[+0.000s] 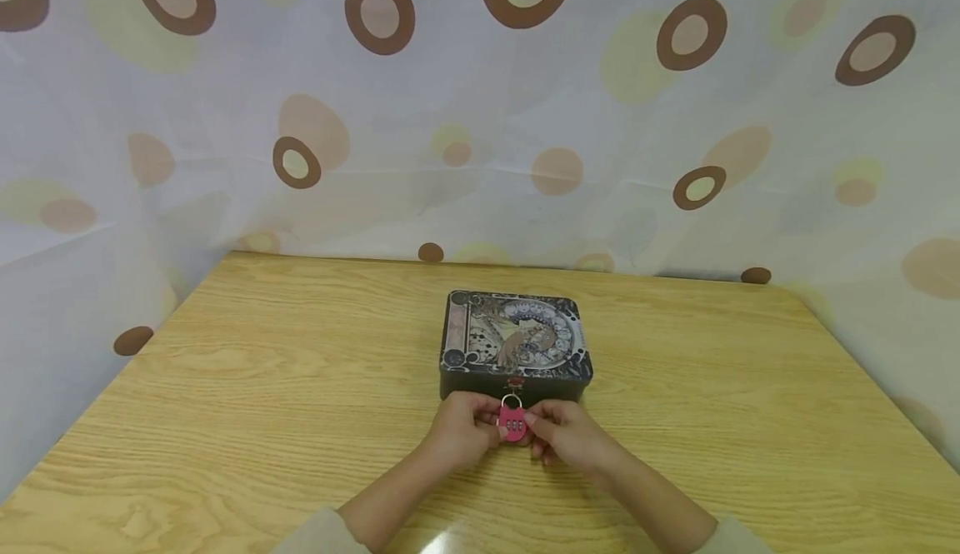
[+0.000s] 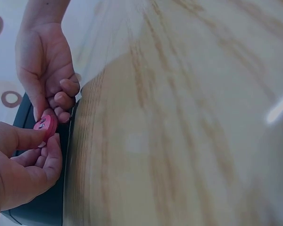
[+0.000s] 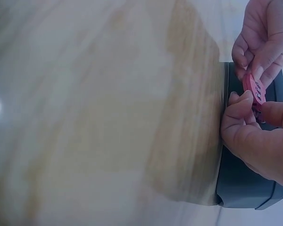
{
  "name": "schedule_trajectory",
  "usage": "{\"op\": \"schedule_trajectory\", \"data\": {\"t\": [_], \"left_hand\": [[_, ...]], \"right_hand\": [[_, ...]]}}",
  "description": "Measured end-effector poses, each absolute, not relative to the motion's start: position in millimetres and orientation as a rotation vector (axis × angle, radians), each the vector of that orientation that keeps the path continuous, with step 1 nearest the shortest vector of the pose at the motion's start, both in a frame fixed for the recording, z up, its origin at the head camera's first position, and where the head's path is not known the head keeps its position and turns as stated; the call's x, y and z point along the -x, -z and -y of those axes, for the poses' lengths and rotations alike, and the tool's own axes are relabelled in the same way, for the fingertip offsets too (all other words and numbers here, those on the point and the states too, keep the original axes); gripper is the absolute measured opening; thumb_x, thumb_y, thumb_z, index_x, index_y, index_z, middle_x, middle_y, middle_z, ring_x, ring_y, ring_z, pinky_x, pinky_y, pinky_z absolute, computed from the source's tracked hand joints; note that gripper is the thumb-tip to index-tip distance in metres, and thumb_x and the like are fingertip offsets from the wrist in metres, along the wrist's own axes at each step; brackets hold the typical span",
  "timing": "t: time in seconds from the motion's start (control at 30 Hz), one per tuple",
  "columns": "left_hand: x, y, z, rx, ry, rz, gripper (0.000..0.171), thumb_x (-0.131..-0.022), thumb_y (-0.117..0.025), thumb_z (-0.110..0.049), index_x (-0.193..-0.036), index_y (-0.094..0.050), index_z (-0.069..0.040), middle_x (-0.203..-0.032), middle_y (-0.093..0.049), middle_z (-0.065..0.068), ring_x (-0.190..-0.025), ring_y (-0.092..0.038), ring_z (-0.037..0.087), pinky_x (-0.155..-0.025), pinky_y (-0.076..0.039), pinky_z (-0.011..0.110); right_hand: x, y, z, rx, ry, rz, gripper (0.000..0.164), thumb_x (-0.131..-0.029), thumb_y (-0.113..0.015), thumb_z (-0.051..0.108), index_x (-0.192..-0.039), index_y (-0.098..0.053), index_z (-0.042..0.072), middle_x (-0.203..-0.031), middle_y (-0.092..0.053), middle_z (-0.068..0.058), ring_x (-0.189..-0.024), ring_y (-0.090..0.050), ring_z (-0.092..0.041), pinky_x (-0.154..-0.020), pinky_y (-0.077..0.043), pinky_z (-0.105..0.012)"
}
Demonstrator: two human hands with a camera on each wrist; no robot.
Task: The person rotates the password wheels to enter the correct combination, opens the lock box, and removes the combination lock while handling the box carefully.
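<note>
A pink combination padlock (image 1: 512,424) with three number dials faces up in front of a dark tin box (image 1: 517,336). Its silver shackle rises toward the red-marked clasp (image 1: 514,383) on the box's front; whether it passes through the clasp I cannot tell. My left hand (image 1: 463,431) pinches the padlock's left side between thumb and fingers. On the other side my right hand (image 1: 573,435) pinches it too, thumb near the dials. Both wrist views show the padlock (image 2: 46,126) between the two hands, close against the box's dark front wall (image 3: 243,181).
The box stands on a wood-grain table (image 1: 300,354), its lid printed with a figure and a round ornament. A pale cloth (image 1: 450,104) with brown and beige ovals hangs behind the table and along its sides. Light glares off the tabletop near the front edge.
</note>
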State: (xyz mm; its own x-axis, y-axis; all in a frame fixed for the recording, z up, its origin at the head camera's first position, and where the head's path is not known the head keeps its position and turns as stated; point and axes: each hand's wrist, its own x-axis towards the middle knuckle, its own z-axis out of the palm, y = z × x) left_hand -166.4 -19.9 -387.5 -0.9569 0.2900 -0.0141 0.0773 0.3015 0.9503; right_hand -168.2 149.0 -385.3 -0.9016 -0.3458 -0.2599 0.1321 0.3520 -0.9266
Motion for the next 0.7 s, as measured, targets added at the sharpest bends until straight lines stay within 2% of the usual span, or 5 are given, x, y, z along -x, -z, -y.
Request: {"op": "schedule_trajectory", "data": {"t": [0.7], "left_hand": [[166.8, 387.4, 19.3, -0.269, -1.727, -2.332, 0.023, -0.075, -0.063, 0.006, -0.097, -0.064, 0.014, -0.079, -0.064, 0.014, -0.064, -0.055, 0.008, -0.058, -0.053, 0.022]], "right_hand": [[169.1, 385.4, -145.4, 0.162, 1.56, -2.251, 0.018, -0.093, -0.05, 0.007, -0.094, -0.054, -0.011, -0.063, -0.051, 0.001, -0.058, -0.049, -0.007, -0.05, -0.042, -0.018]]}}
